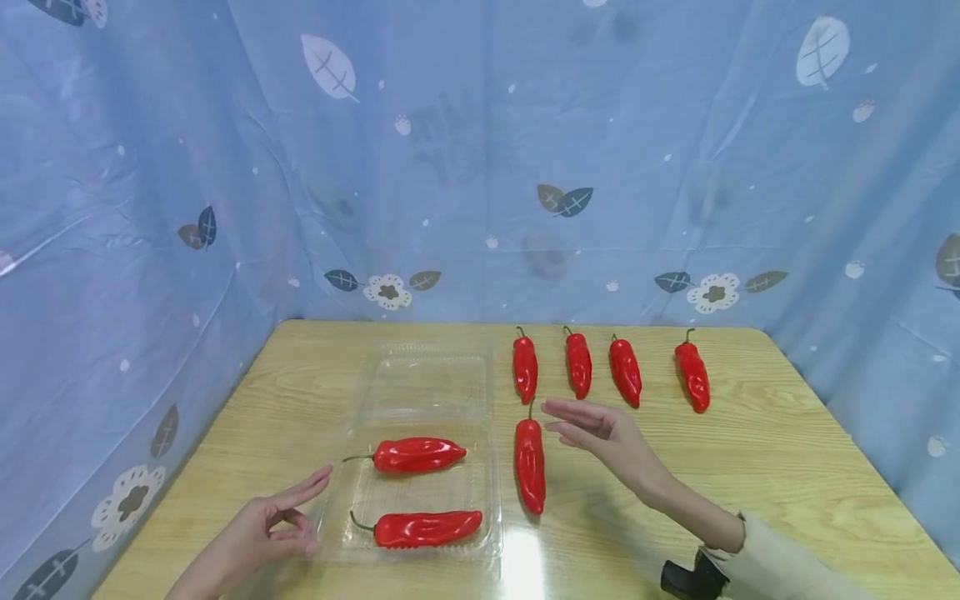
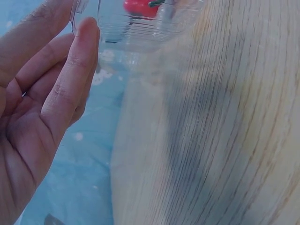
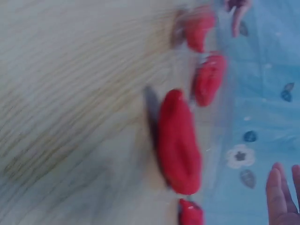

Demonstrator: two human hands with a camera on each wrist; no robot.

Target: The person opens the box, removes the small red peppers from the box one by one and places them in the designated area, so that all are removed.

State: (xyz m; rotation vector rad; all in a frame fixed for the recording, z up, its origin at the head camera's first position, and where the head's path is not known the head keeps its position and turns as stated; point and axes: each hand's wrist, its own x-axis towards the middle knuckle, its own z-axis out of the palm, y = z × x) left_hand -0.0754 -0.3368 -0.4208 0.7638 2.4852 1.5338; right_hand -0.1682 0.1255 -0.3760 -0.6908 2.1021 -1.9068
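Observation:
My left hand [image 1: 258, 533] is at the left edge of a clear plastic clamshell box [image 1: 491, 533], its index finger stretched along the side. In the left wrist view a fingertip [image 2: 87, 30] comes right to the box's rim. Two red chili peppers [image 1: 418, 455] lie crosswise in the near half of the box, stems to the left. Between the box and my right hand [image 1: 611, 442] lies a long red pepper [image 1: 530, 467], stem pointing away. The right hand hovers beside its stem end, fingers extended and holding nothing; the right wrist view is blurred.
Several more red peppers [image 1: 578, 367] stand in a row along the back right of the wooden table [image 1: 750, 467], stems away from me. The box's raised lid [image 1: 431, 379] folds back behind it. A blue patterned curtain [image 1: 465, 167] surrounds the table.

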